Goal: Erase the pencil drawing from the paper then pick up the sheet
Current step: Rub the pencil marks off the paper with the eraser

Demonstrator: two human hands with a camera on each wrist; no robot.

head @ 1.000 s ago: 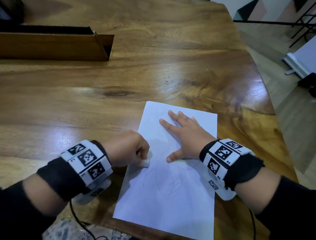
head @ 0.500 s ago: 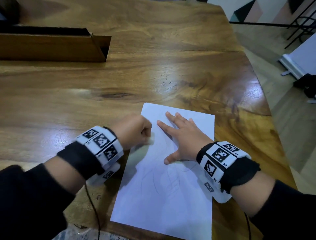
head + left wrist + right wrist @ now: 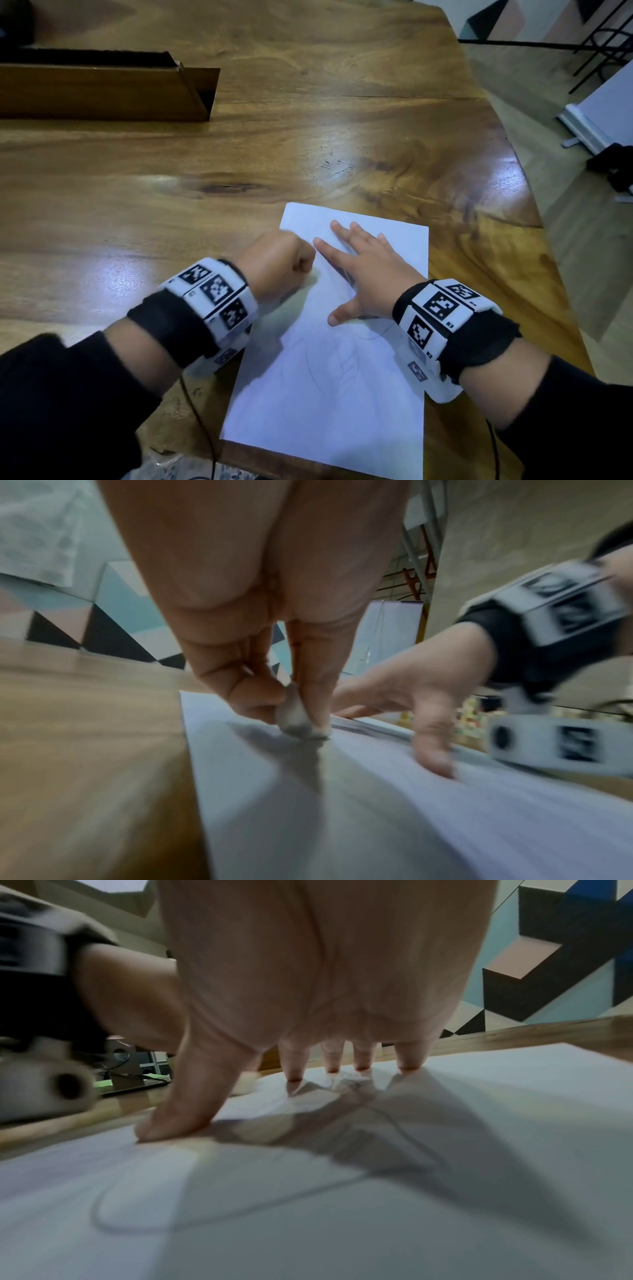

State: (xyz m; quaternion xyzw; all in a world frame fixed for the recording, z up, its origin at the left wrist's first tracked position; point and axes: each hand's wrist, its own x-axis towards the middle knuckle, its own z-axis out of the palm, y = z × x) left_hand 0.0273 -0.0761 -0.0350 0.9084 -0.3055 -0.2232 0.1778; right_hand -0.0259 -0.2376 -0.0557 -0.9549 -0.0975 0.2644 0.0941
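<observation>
A white sheet of paper (image 3: 342, 394) lies on the wooden table (image 3: 308, 144) near its front edge, with faint curved pencil lines (image 3: 318, 373) across its middle. My left hand (image 3: 277, 263) is a fist at the sheet's upper left edge. In the left wrist view it pinches a small grey-white eraser (image 3: 296, 718) whose tip touches the paper (image 3: 342, 804). My right hand (image 3: 363, 270) lies flat with spread fingers on the upper part of the sheet. The right wrist view shows its fingertips (image 3: 407, 1066) and thumb pressing the paper (image 3: 411, 1191) beside a pencil curve (image 3: 240, 1213).
A long wooden box (image 3: 102, 90) lies at the table's back left. The table's right edge curves away to a tiled floor (image 3: 582, 240). A thin black cable (image 3: 202, 428) hangs from my left wrist over the front edge.
My left hand with the eraser has moved up the sheet's left side, from beside my right thumb to level with my right fingers. The right hand stays pressed flat on the paper.
</observation>
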